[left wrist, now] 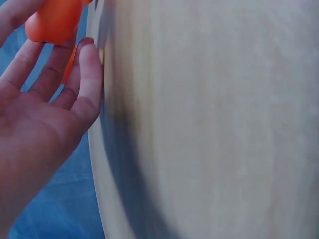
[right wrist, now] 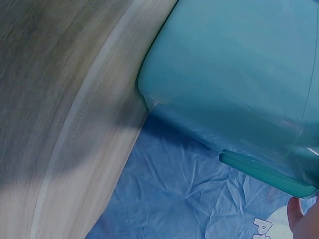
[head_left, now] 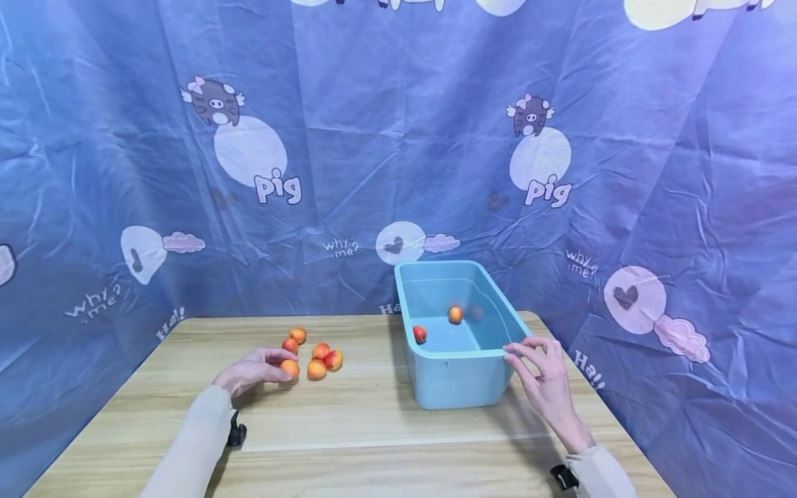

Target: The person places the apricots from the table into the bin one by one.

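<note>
My left hand (head_left: 255,371) is at the left of the table, thumb and fingers around a small orange fruit (head_left: 290,369) that looks like an apricot. In the left wrist view this fruit (left wrist: 55,20) lies between the thumb and the fingers (left wrist: 89,74). Several similar red-orange fruits are close by, one red one (head_left: 290,345) right at the fingertips. At the near right corner of a blue plastic bin (head_left: 461,380), my right hand (head_left: 548,380) pinches the rim. Inside the bin lie an orange fruit (head_left: 456,315) and a red one (head_left: 420,335).
The wooden table (head_left: 349,436) has a blue printed cloth (head_left: 386,159) hanging behind it and at its sides. The bin stands right of the middle, near the back edge. Between bin and hand, a cluster of fruits (head_left: 320,351) sits on the wood.
</note>
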`<state>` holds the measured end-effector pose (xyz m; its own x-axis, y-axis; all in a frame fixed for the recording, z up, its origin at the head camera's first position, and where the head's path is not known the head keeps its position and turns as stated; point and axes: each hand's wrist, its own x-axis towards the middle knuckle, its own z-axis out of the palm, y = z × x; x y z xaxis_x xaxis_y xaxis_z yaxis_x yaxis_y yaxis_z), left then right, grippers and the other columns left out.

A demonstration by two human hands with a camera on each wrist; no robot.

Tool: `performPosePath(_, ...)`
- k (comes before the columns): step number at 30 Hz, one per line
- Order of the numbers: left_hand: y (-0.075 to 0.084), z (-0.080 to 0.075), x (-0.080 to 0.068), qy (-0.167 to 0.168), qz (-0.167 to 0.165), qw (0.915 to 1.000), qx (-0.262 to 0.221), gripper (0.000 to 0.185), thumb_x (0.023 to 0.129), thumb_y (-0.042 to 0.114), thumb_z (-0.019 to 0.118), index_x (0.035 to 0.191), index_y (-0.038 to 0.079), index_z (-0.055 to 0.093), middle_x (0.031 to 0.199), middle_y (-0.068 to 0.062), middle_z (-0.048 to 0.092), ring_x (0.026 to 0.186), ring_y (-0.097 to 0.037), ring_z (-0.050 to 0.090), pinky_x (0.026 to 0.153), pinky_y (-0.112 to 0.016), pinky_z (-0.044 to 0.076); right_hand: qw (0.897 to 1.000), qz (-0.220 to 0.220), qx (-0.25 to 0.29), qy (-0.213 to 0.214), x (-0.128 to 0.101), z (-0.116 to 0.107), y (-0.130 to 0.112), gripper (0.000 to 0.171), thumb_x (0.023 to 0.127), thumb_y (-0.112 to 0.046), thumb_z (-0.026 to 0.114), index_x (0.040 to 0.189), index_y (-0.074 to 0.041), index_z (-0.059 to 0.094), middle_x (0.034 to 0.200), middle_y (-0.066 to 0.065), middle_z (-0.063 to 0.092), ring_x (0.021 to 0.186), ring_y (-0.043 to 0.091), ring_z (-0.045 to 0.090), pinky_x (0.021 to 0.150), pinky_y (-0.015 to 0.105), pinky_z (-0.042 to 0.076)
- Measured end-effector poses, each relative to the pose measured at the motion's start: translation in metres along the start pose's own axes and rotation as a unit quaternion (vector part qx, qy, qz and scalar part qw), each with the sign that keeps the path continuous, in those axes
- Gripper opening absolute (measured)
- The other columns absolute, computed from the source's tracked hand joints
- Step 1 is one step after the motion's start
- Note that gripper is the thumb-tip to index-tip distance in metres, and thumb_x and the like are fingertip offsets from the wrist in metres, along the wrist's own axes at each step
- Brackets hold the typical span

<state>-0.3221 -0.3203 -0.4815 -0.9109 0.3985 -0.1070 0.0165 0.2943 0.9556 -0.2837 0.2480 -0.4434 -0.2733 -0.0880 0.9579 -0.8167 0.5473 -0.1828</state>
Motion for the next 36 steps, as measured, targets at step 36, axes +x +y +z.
performPosePath(36, 0.061, 0.026, 0.029, 0.055, 0.037, 0.9948, -0.077, 0.051, 0.089, 0.006, 0.067, 0.137, 0.004, 0.049, 0.110, -0.005, 0.064, 0.089, -0.020, 0.065, 0.068, -0.021, 0.051, 1.000, -0.002, -0.011, -0.001, 0.000, -0.001, -0.002, 0.021, 0.085, -0.026, 0.074, 0.092, -0.007, 0.077, 0.092, 0.013, 0.059, 0.093, 0.023, 0.048, 0.088, 0.025, 0.029)
